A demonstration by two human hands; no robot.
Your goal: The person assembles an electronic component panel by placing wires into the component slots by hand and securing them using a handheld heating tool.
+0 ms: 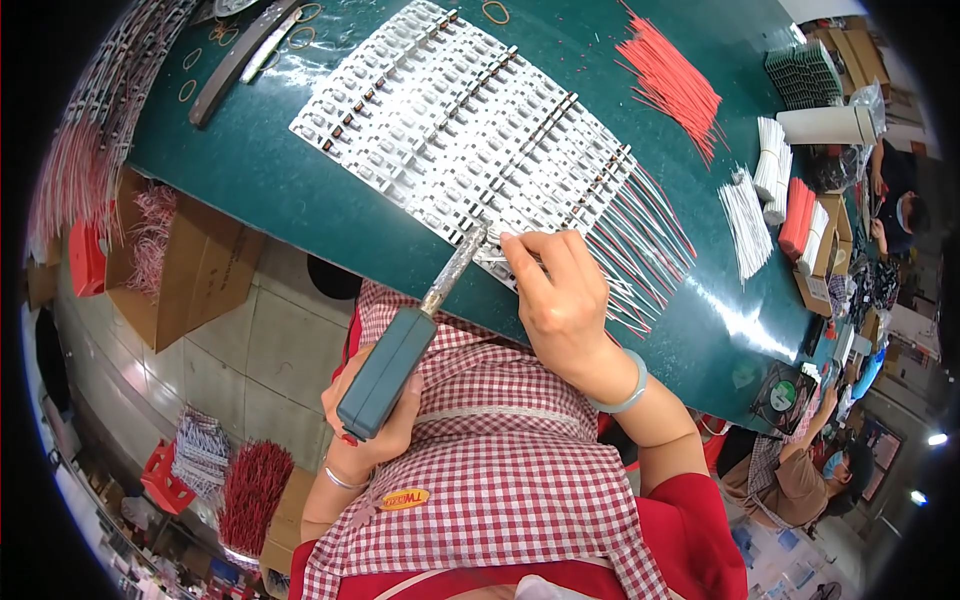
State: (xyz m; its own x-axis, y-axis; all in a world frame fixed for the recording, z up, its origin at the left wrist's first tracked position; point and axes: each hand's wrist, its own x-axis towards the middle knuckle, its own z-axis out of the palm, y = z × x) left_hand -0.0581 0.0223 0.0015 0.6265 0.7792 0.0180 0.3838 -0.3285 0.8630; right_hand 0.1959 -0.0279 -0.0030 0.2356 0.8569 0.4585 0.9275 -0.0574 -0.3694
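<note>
Wires (622, 262) already trail from the right side of the white panel (430, 120), flat on my green table (230, 165); loose red strands (672, 80) lie apart, so I judge more remains. My left hand (393, 437) wraps the dark-green tool (388, 365); my right hand (562, 295) reaches the panel's near edge, fingers bent, pinching or not I cannot tell.

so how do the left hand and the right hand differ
The left hand wraps around a dark green tool; the right hand brings its fingertips to the white panel.
The left is held over the apron, the right over the table edge.
The left wrist wears a thinner bracelet than the right.
Both are ungloved.
</note>
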